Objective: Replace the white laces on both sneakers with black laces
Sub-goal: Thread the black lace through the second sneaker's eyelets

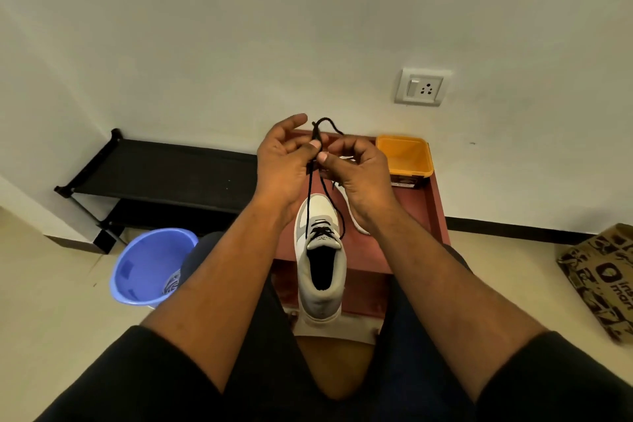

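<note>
The wall point(239, 27) fills the upper view, and a black rack point(164, 171) stands low against it on your left. Ahead of you is the red table point(435, 212), pushed near the wall. A blue bucket point(147, 267) sits on the floor left of your knee, and a printed cardboard box point(603, 277) lies on the floor at the far right. On the table's far right corner stands a yellow tub point(404, 154), open at the top.

The sneaker point(320, 277), grey and white, stands on the table between your forearms, heel toward you, toe pointing at the wall. A second sneaker point(356, 219) lies just beyond it to the right, mostly hidden behind your right wrist. The black lace point(310, 202) crosses the near sneaker's upper eyelets, and its two ends rise from there to your hands, looping above your fingertips.

Your left hand point(281, 161) pinches the lace between thumb and fingers, forefinger raised. Your right hand point(352, 164) has its grip curled round the lace too, thumb touching the left thumb. A switch socket point(423, 87) is on the wall above the tub.
</note>
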A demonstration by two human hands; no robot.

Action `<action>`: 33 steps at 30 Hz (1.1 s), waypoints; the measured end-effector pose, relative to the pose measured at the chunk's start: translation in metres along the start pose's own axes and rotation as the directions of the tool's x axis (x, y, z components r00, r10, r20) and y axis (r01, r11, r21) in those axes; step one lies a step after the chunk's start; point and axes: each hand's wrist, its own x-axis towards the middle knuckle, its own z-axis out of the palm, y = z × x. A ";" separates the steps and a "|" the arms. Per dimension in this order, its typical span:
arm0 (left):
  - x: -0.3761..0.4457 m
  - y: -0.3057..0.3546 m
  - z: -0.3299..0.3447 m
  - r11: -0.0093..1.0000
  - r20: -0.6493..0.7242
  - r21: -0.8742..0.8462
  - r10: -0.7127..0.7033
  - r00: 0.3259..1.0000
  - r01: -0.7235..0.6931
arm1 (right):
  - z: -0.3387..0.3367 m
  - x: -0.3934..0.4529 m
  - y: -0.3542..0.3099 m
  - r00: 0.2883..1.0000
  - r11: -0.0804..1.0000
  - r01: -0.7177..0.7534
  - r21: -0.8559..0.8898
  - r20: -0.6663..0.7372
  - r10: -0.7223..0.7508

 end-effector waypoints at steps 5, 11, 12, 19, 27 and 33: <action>-0.008 0.020 0.008 0.990 0.017 0.107 0.085 0.996 -0.086 | 0.002 -0.004 -0.008 0.999 0.994 -0.013 -0.106 0.036 0.017; -0.011 0.049 0.013 0.983 0.034 0.121 0.134 0.990 -0.137 | 0.001 -0.002 -0.048 0.999 0.987 0.034 -0.160 0.042 -0.027; -0.011 0.054 0.015 0.981 0.032 0.123 0.147 0.989 -0.150 | 0.001 -0.001 -0.055 0.998 0.983 0.049 -0.177 0.045 -0.042; -0.015 0.083 0.033 0.962 0.033 0.148 0.225 0.974 -0.227 | 0.002 0.000 -0.088 0.993 0.962 0.117 -0.246 0.000 -0.120; -0.018 0.096 0.041 0.923 0.041 0.245 0.295 0.955 -0.296 | 0.001 -0.002 -0.109 0.961 0.911 0.265 -0.315 0.007 -0.277; -0.013 0.103 0.042 0.867 0.122 0.354 0.328 0.937 -0.349 | -0.001 0.012 -0.117 0.918 0.809 0.385 -0.444 0.091 -0.386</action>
